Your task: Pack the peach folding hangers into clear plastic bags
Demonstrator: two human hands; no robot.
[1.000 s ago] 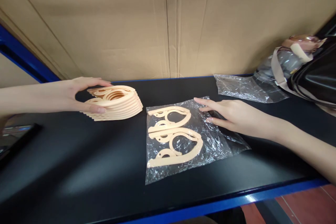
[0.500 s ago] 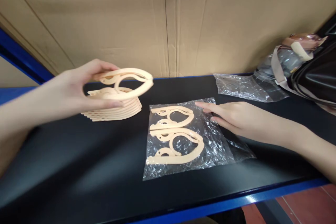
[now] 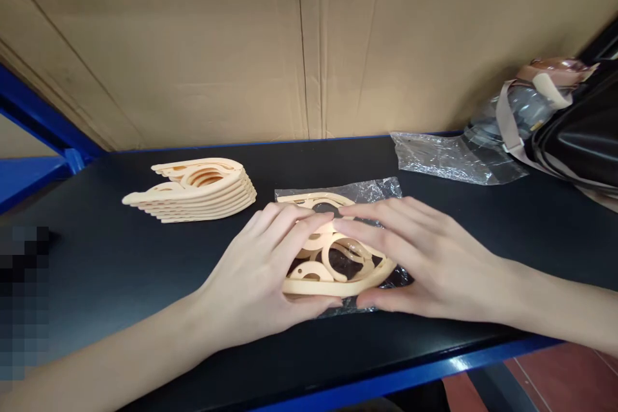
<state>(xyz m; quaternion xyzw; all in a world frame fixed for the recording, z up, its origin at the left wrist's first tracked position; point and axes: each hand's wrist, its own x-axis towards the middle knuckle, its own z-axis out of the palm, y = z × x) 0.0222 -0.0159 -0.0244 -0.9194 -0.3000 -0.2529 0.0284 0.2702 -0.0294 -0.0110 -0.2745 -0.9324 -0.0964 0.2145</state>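
Note:
My left hand [image 3: 258, 267] and my right hand [image 3: 429, 261] are closed around the two ends of a beige folding hanger [image 3: 313, 286], folded up. It sits over a clear plastic bag [image 3: 381, 188] on the black shelf. Part of another beige hanger [image 3: 309, 197] shows at the bag's upper left; the rest of what lies beneath is mostly covered by my hands and the held hanger. To the left rests a neat stack of folding hangers [image 3: 217, 206], several layers high, apart from my hands.
A second clear plastic bag [image 3: 444, 158] lies flat at the back right. Behind it stand a bottle with a strap [image 3: 526, 109] and a shiny black bag [image 3: 589, 141]. Cardboard [image 3: 217, 45] walls the back; a blue rail [image 3: 410, 376] edges the front.
My left hand has carried the hanger from above the stack rightward and down onto the bag. My right hand has moved left and closed on the hanger's other end.

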